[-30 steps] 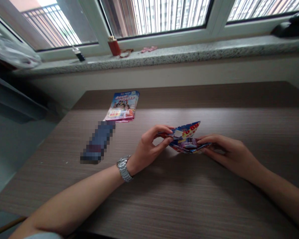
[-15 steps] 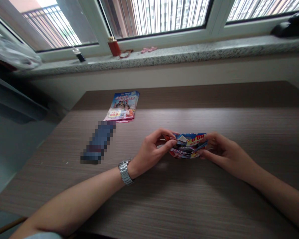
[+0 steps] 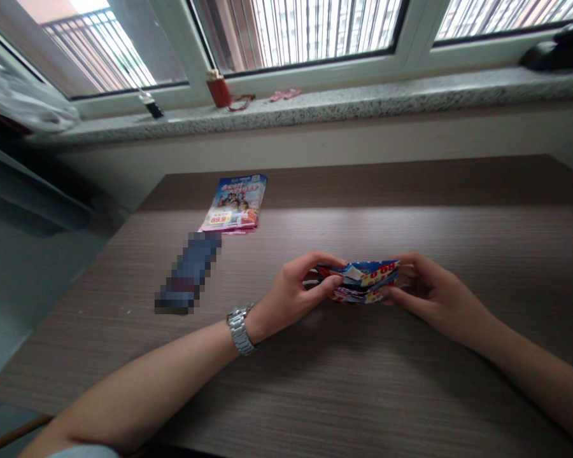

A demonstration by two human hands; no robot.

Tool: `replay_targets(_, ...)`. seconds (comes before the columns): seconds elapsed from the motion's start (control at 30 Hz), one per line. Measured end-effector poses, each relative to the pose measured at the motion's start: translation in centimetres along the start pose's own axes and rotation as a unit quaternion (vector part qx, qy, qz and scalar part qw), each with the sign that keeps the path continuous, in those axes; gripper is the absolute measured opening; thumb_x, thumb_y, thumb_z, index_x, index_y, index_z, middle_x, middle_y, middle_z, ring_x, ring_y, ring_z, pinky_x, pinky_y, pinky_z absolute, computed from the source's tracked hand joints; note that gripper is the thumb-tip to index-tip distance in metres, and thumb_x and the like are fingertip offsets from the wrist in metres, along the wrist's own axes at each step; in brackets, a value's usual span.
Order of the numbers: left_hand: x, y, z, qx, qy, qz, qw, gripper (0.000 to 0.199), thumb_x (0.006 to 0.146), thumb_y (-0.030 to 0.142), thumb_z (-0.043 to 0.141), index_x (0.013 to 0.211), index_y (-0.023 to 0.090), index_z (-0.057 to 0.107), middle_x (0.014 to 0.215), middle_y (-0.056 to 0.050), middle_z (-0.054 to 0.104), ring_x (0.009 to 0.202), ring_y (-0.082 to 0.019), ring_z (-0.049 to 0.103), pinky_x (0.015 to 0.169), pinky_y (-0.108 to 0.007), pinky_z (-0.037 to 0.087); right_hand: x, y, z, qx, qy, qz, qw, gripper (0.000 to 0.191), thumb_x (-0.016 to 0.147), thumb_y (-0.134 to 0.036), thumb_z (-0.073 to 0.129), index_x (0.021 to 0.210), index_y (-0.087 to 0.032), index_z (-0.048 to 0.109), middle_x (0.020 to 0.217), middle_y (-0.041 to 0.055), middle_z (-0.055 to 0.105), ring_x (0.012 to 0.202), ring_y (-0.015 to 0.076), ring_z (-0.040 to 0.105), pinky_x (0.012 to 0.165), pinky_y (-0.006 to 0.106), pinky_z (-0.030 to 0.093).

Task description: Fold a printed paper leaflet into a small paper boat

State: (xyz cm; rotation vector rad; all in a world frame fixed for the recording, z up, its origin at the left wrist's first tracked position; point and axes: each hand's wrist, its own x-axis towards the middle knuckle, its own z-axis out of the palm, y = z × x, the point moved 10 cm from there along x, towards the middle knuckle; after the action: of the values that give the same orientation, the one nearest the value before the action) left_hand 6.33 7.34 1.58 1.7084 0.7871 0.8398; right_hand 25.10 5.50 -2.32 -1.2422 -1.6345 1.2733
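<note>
A colourful folded paper flyer (image 3: pixel 368 280), printed in blue, red and yellow, is held between both hands above the wooden table (image 3: pixel 286 375). My left hand (image 3: pixel 300 283) pinches its left end between thumb and fingers; a metal-band watch (image 3: pixel 241 329) circles that wrist. At the flyer's right end, my right hand (image 3: pixel 424 286) grips with the thumb in front and the fingers behind. Several folded layers show along the upper side, with a small white corner sticking up near the left thumb. The underside of the paper is hidden.
A stack of printed flyers (image 3: pixel 236 203) lies toward the back left of the table. In front of it is a dark pixelated object (image 3: pixel 188 273). On the stone windowsill (image 3: pixel 363 108) stand a red container (image 3: pixel 218 90) and a small black-and-clear item (image 3: pixel 151 105).
The folded flyer's opening has narrowed, its layers pressed closer together. My left fingers have shifted slightly right along its edge; my right hand has hardly moved.
</note>
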Motion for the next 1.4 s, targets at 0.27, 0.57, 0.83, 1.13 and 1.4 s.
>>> replay_targets(0.27, 0.0, 0.9, 0.4, 0.101, -0.030, 0.037, 0.994, 0.020, 0.097, 0.027, 0.060, 0.115, 0.019, 0.065, 0.117, -0.009, 0.066, 0.107, -0.019, 0.066, 0.089, -0.030, 0.059, -0.1, -1.5, 0.2, -0.067, -0.005, -0.045, 0.997, 0.053, 0.091, -0.038, 0.066, 0.139, -0.028, 0.046, 0.111, 0.0063, 0.076, 0.089, 0.0229, 0.076, 0.075, 0.035, 0.064)
replay_targets(0.57, -0.3, 1.8, 1.1, 0.190, -0.069, 0.119, 0.972, 0.031, 0.094, 0.027, 0.065, 0.123, 0.019, 0.061, 0.128, -0.011, 0.062, 0.113, -0.020, 0.063, 0.097, -0.034, 0.056, 0.1, -2.1, 0.0, -0.152, 0.006, -0.069, 0.986, 0.023, 0.090, -0.038, 0.065, 0.108, -0.024, 0.069, 0.095, 0.0041, 0.078, 0.074, 0.0205, 0.075, 0.069, 0.032, 0.064)
replay_targets(0.83, -0.4, 1.4, 1.6, 0.283, -0.094, 0.151, 0.942, 0.032, 0.096, 0.028, 0.062, 0.127, 0.019, 0.060, 0.129, -0.010, 0.065, 0.115, -0.020, 0.064, 0.100, -0.034, 0.054, 0.1, -2.4, 0.0, -0.171, 0.013, -0.086, 0.981, 0.023, 0.090, -0.041, 0.065, 0.103, -0.023, 0.071, 0.093, 0.0051, 0.078, 0.073, 0.0210, 0.074, 0.067, 0.032, 0.063)
replay_targets(1.13, -0.4, 1.0, 1.5, 0.298, -0.092, 0.157, 0.937, 0.031, 0.096, 0.029, 0.061, 0.127, 0.023, 0.063, 0.129, -0.009, 0.067, 0.114, -0.021, 0.065, 0.099, -0.037, 0.055, 0.0, -3.0, 0.1, -0.207, 0.008, -0.120, 0.971, 0.016, 0.092, -0.037, 0.063, 0.101, -0.026, 0.071, 0.098, 0.0040, 0.077, 0.077, 0.0214, 0.073, 0.068, 0.034, 0.060)
replay_targets(1.4, -0.5, 0.7, 1.2, 0.309, -0.083, 0.150, 0.935, 0.031, 0.099, 0.028, 0.056, 0.129, 0.023, 0.062, 0.115, -0.009, 0.069, 0.100, -0.018, 0.067, 0.086, -0.030, 0.056, -0.2, -3.6, 0.1, -0.211, 0.016, -0.148, 0.966, 0.012, 0.091, -0.032, 0.064, 0.102, -0.031, 0.070, 0.110, 0.0039, 0.075, 0.093, 0.0269, 0.074, 0.079, 0.043, 0.062)
